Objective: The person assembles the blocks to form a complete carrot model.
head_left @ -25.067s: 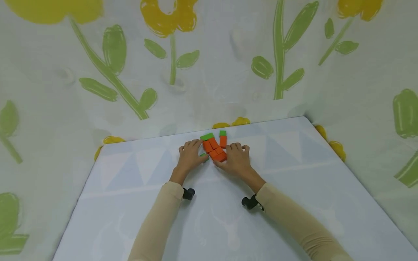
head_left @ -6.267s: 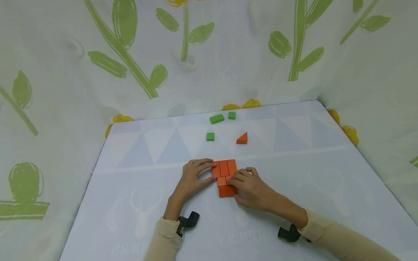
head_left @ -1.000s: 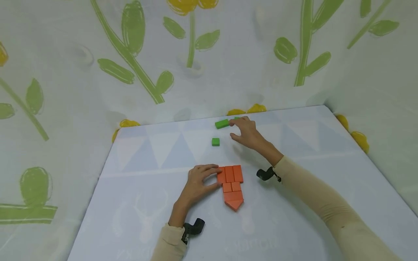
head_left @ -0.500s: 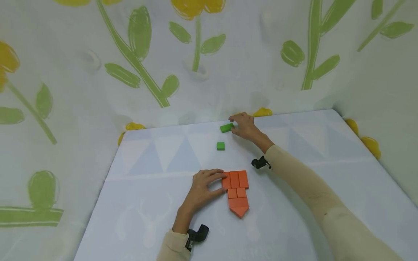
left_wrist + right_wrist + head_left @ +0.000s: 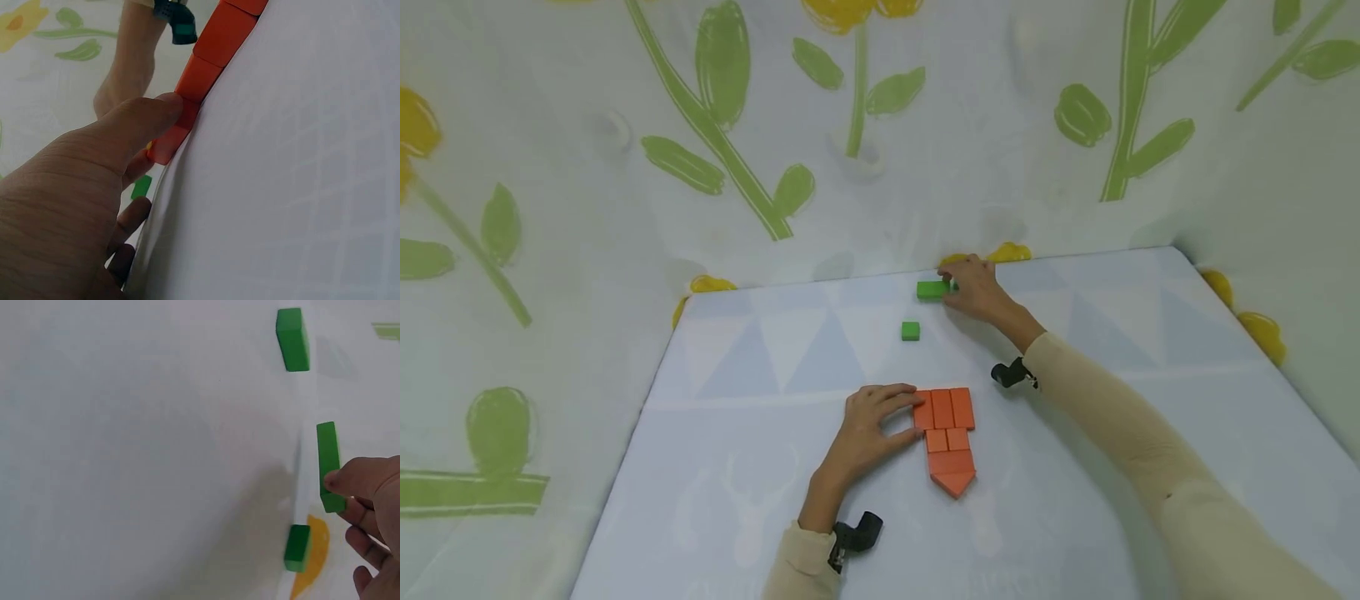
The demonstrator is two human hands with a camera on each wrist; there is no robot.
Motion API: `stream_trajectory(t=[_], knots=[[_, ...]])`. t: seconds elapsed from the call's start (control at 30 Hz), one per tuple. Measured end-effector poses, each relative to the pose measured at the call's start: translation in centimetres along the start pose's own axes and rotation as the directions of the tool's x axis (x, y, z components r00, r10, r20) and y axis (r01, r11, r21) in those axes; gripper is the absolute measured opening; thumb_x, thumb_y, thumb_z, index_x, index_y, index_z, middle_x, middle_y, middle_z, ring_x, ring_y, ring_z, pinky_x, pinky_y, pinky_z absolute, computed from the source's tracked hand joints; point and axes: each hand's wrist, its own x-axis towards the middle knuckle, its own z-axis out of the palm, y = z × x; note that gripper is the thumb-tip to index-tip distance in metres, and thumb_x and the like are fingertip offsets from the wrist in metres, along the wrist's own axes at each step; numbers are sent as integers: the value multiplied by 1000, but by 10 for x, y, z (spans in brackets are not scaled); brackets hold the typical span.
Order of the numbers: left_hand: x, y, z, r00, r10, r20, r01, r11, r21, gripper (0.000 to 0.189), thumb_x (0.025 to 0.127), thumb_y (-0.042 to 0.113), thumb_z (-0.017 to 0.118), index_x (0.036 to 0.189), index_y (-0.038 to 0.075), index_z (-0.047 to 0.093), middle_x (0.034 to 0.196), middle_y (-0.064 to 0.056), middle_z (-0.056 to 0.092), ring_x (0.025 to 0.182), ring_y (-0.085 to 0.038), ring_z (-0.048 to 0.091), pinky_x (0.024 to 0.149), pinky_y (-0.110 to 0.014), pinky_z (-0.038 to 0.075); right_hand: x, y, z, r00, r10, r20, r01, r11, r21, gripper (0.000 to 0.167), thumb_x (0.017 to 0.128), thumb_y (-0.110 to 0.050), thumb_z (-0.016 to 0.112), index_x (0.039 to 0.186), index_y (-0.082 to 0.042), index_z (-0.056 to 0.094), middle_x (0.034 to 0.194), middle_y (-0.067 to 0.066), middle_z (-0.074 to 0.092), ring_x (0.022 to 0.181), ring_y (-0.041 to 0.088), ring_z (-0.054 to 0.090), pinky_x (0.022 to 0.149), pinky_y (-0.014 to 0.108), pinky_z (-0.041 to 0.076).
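Orange blocks lie flat in a pattern: a row of three rectangles (image 5: 942,408), two small squares (image 5: 946,440), a wide piece (image 5: 951,462) and a point (image 5: 953,484). My left hand (image 5: 867,429) holds the row's leftmost orange block (image 5: 922,412) between thumb and index finger; the left wrist view shows the thumb against the orange edge (image 5: 199,72). Toward the back edge, my right hand (image 5: 981,292) pinches one end of a long green block (image 5: 931,290). In the right wrist view that long green block (image 5: 329,456) sits between thumb and fingers.
A small green block (image 5: 910,331) lies between the orange pattern and the back edge. Another small green block (image 5: 297,548) is beside my right hand, mostly covered in the head view. The table (image 5: 760,467) meets a flower-printed cloth wall (image 5: 970,167).
The right hand has reached the long green block and pinched it, turning it from slanted to nearly level. Several seconds ago an orange triangle lay apart; the pattern now has a point. Left hand stays.
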Motion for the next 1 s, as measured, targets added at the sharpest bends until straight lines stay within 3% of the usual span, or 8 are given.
stream_trajectory(t=[0.27,0.5,0.73,1.0], knots=[[2,1,-5,1000,-8,11,8,1000,-5,46,92,45,71,134,30,65,140,11,55,126,-17,44,105,-50,29,-47,-13,-16,995,-91,-50,92,996,20,40,88,-16,76,125,-4,65,114,6,68,119,30,47,100,55,25],[1,2,-2,1000,-1,-8,1,1000,-23,45,91,43,73,133,28,66,140,9,57,126,-19,46,103,-51,30,-88,-33,-12,985,-174,0,174,984,45,41,87,-15,77,125,-5,66,112,3,68,120,30,47,99,57,26],[-1,2,-2,1000,11,-20,-11,999,-31,45,90,41,74,133,27,66,140,8,57,125,-19,46,102,-51,31,-112,-44,0,975,-214,55,213,977,17,40,84,-14,80,121,-7,68,106,-1,68,114,25,51,100,55,26],[-1,4,-4,1000,4,1,-4,1000,-28,47,92,41,73,136,26,64,141,6,56,126,-19,45,104,-52,30,-125,-46,6,964,-251,90,251,968,10,36,85,-14,78,119,-9,69,103,-3,68,109,23,52,102,56,27]])
